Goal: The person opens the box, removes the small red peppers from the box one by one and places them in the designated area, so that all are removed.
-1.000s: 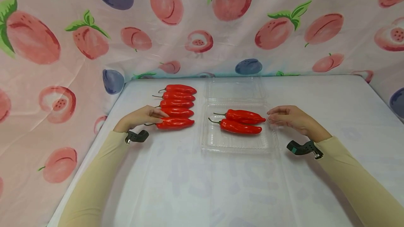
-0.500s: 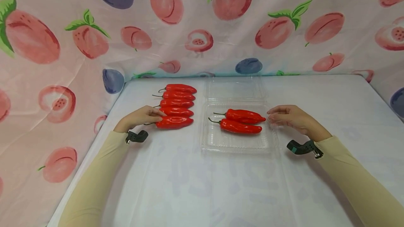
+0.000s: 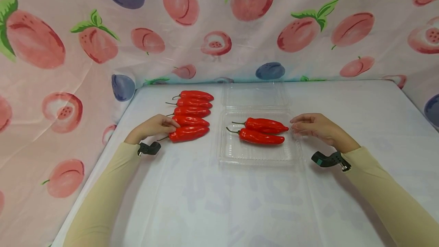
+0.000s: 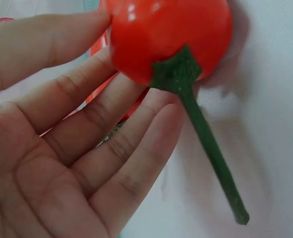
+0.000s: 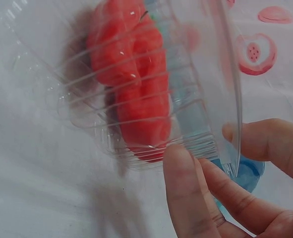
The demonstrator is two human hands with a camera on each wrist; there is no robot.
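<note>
The left hand [image 3: 156, 125] pinches the nearest pepper [image 3: 188, 133] of a five-pepper row at its stem end, thumb on one side and fingers on the other. The stem runs free past the fingers; the tip points toward the container. From my position I cannot tell whether the pepper's underside touches the table. The left wrist view cuts off the pepper's upper part, and the pepper conceals some fingertips.

The right hand [image 3: 313, 127] holds the right edge of a clear container [image 3: 258, 153], thumb and index finger on either side of the plastic. The exact contact is hard to make out through the reflections.

Directly behind the held pepper lies the fourth pepper [image 3: 193, 121], its stem end covered by the left fingers. Three further peppers [image 3: 193, 111] continue the row toward the rear. To the right, the container's left wall stands between the row and two packed peppers [image 3: 262, 137], which lie side by side, stems leftward. The raised lid [image 3: 255, 95] extends behind; its outline is faint.

Both forearms, in beige sleeves [image 3: 103, 193], reach forward from the lower corners, wrists bent inward. Black brackets [image 3: 149, 148] hang beneath the wrists. A fruit-print cloth [image 3: 253, 41] backs the white table [image 3: 219, 205].
</note>
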